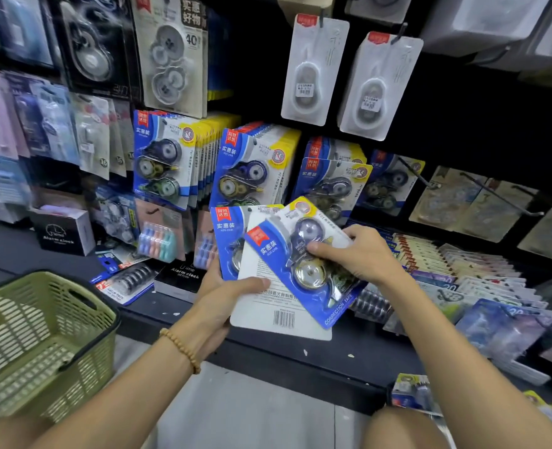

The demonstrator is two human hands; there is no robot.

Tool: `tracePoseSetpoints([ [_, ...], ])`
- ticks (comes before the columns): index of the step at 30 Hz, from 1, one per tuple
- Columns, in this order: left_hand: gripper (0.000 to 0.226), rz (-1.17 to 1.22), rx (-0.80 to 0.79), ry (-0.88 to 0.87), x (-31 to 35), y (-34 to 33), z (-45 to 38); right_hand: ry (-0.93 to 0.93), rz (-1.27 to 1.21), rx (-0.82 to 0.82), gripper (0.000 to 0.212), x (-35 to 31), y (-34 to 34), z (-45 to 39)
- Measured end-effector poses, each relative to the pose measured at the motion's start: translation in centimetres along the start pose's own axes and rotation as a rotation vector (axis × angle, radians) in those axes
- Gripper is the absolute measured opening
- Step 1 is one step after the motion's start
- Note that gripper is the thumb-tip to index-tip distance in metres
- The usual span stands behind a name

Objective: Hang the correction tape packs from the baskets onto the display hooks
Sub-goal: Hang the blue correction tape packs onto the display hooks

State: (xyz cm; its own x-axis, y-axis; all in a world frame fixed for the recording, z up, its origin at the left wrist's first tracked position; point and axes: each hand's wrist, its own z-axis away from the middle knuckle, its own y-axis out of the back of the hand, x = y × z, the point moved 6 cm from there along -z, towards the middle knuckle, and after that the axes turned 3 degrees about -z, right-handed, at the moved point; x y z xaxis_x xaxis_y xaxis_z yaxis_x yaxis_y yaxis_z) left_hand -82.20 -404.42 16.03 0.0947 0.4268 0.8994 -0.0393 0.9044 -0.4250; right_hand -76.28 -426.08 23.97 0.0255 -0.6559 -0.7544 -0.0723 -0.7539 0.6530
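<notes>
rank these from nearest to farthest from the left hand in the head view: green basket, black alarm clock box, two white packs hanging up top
1. Black alarm clock box, on the shelf up and left of the left hand.
2. Green basket, low at the far left.
3. White packs, hanging high on hooks to the right.

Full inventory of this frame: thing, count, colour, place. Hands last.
held packs: at least three, blue and white, fanned in both hands, one back-side up
hung packs: several rows, blue and yellow, on hooks above the hands
white packs: two, white, upper hooks
bare hooks: a few, dark, right of the hung packs
basket: one, green, lower left
clock box: one, black, shelf at left
shelf: one, dark, below the display
left hand: grips the packs from below, beaded bracelet on wrist
right hand: pinches the top pack
</notes>
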Motion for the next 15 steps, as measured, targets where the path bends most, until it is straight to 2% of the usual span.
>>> tracePoseSetpoints([
  [3,0.050,-0.014,0.047,-0.029,0.6,0.1,-0.9,-0.039,-0.261,0.121,0.052,1.0,1.6,-0.8],
  [6,0.054,-0.048,0.079,-0.042,0.8,0.3,-1.6,-0.043,-0.437,0.315,0.051,1.9,3.0,-2.2],
  [9,0.057,-0.075,0.097,-0.040,0.4,0.6,-2.2,-0.076,-0.511,0.420,0.056,2.3,3.5,-3.9],
  [12,0.063,-0.096,0.114,-0.038,0.1,0.9,-2.4,-0.110,-0.509,0.457,0.063,2.6,3.3,-4.9],
  [15,0.063,-0.116,0.112,-0.028,-0.2,1.1,-2.2,-0.106,-0.484,0.487,0.061,2.7,3.2,-5.3],
])
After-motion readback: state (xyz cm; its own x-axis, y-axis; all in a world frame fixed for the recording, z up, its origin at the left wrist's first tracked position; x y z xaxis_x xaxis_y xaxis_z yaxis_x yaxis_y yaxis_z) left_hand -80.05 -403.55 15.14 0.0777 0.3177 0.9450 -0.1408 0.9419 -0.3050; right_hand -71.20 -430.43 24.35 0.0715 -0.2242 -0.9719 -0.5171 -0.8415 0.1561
